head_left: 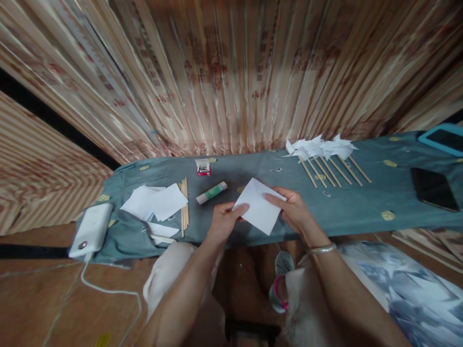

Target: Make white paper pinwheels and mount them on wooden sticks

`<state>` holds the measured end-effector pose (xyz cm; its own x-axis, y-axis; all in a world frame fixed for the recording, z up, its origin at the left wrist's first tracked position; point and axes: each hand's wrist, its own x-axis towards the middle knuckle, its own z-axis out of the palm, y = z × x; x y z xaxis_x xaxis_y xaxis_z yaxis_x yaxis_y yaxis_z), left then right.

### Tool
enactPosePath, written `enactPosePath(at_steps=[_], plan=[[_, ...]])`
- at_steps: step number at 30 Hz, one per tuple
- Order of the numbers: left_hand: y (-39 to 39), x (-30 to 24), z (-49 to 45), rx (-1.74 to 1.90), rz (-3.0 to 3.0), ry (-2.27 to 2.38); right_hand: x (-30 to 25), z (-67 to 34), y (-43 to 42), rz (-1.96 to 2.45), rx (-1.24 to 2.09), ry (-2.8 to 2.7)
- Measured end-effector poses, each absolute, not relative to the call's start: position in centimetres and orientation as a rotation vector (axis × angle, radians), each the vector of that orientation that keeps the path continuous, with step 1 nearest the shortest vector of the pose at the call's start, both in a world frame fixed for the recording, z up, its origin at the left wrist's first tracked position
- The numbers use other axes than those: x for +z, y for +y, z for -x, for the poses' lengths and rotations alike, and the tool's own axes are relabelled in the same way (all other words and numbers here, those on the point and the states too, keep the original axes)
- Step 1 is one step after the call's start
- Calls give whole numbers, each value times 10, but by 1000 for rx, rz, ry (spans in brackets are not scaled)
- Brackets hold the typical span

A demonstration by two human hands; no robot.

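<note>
Between my two hands is a square sheet of white paper (261, 205), held up over the front of the table with one corner toward me. My left hand (226, 219) pinches its left corner, thumb on top. The right corner is gripped by my right hand (292, 208), whose thumb lies flat across the paper. A green-and-white glue stick (211, 192) lies just beyond my left hand. Farther left are several wooden sticks (184, 207) in a bundle and a loose pile of white paper squares (154, 202). Behind the glue stick stands a small open red box (203, 167) of tiny metal pieces.
Several white paper pinwheels (321, 147) on sticks lie at the back right. A black phone (434, 189) and a blue-framed tablet (443, 138) rest at the right end. A white power bank (91, 229) with a cable sits at the left edge. A curtain (231, 77) hangs behind.
</note>
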<state>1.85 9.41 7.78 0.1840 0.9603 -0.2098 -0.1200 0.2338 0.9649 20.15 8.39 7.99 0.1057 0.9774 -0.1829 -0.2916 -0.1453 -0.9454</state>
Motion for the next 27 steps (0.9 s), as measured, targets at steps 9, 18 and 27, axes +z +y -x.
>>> enactPosePath(at_steps=[9, 18, 27], plan=[[115, 117, -7, 1200, -1103, 1174, 45, -238, 100, 1777, 506, -1392], [152, 111, -15, 1269, -1170, 1161, 36, -228, 107, 2017, 185, -1614], [170, 97, -13, 1307, -1177, 1149, 38, -235, 100, 2277, -45, -1922]])
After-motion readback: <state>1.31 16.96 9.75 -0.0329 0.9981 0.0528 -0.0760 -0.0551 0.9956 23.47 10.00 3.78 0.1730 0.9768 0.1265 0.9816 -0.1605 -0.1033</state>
